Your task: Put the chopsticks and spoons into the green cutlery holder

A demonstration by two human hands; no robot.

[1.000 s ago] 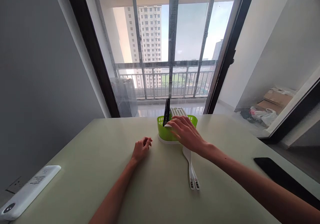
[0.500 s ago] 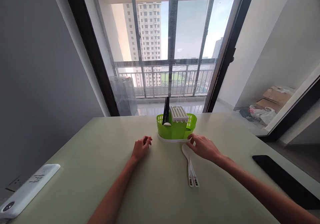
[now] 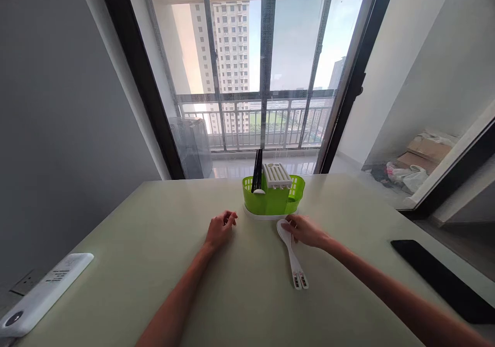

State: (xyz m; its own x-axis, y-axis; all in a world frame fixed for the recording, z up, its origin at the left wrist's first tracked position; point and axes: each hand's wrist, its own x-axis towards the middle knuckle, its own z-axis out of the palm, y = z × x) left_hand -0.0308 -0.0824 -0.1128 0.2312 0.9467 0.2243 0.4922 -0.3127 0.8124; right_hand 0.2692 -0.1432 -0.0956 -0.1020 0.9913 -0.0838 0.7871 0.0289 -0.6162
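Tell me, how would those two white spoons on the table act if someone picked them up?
The two white spoons look like plastic, so they are probably light and fairly stiff. Their heads overlap while the handle ends fan slightly apart, so they may slide against each other when lifted. With broad heads, they seem unlikely to roll across the table.

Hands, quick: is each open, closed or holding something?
Left hand: loosely closed, resting on the table, nothing visible in it.
Right hand: touching the white spoons; whether it grips them cannot be told.
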